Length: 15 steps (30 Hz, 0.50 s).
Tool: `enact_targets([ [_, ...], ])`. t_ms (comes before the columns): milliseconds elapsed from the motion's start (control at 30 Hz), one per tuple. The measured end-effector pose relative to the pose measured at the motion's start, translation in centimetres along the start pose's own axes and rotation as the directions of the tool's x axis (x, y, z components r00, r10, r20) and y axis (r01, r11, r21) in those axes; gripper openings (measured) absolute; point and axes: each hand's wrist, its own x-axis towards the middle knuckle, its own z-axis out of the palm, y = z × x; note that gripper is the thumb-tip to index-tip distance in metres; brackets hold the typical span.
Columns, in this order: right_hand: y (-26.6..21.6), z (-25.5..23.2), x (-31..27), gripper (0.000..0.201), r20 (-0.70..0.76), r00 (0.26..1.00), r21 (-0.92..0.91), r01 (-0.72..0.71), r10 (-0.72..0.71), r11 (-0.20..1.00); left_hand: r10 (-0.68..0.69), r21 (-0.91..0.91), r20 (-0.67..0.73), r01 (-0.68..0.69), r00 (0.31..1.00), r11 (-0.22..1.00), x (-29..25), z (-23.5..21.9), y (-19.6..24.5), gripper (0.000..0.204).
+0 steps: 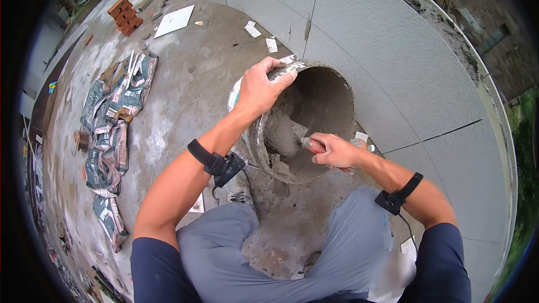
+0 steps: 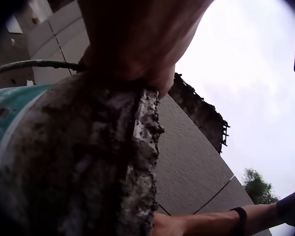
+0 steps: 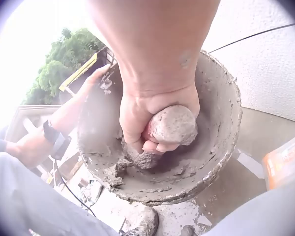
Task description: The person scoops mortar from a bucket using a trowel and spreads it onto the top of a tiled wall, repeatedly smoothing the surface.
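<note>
A mortar-caked bucket [image 1: 337, 92] lies tilted on its side between my knees, its mouth toward me. My left hand [image 1: 261, 87] grips its upper rim [image 2: 142, 142], fingers curled over the crusted edge. My right hand [image 1: 334, 150] reaches into the bucket's mouth and holds a trowel by its red, mortar-smeared handle [image 3: 173, 125]. The blade [image 1: 289, 134] is buried in grey wet mortar [image 3: 152, 162] at the bucket's bottom. The bucket wall [image 3: 221, 113] is coated in grey mortar all round.
Large grey tiles [image 1: 393, 50] cover the floor to the right and behind the bucket. Empty cement sacks [image 1: 109, 134] lie on bare concrete to the left, with a stack of red bricks [image 1: 124, 15] beyond. An orange object [image 3: 285, 160] sits by my right knee.
</note>
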Motion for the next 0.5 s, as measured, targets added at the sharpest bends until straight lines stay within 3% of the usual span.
enact_targets([
  [167,-2.7,-1.4,-6.1,0.033,-0.016,0.989,0.029,-0.146,0.146,0.989,-0.016,-0.079,-0.018,0.014,1.0,0.997,1.4,-0.5,-1.2,0.051],
  [233,-1.7,-2.1,-8.3,0.031,-0.045,0.996,0.061,-0.07,0.072,0.996,-0.094,-0.069,0.03,0.095,0.995,0.993,2.2,-1.3,-1.3,0.038],
  [367,-3.8,-4.6,-14.8,0.028,-0.114,0.991,0.136,-0.06,0.076,0.989,-0.102,-0.14,-0.009,0.1,0.995,0.985,3.6,-2.4,-2.8,0.039],
  [433,-6.6,-6.0,-18.8,0.028,-0.201,0.972,0.124,-0.102,0.125,0.987,-0.06,-0.115,-0.024,0.057,0.998,0.992,3.9,-2.5,-3.4,0.038],
  [500,-8.3,-7.3,-23.0,0.029,-0.293,0.95,0.195,-0.056,0.112,0.979,-0.074,-0.14,-0.012,0.071,0.997,0.988,3.8,-2.2,-3.2,0.037],
])
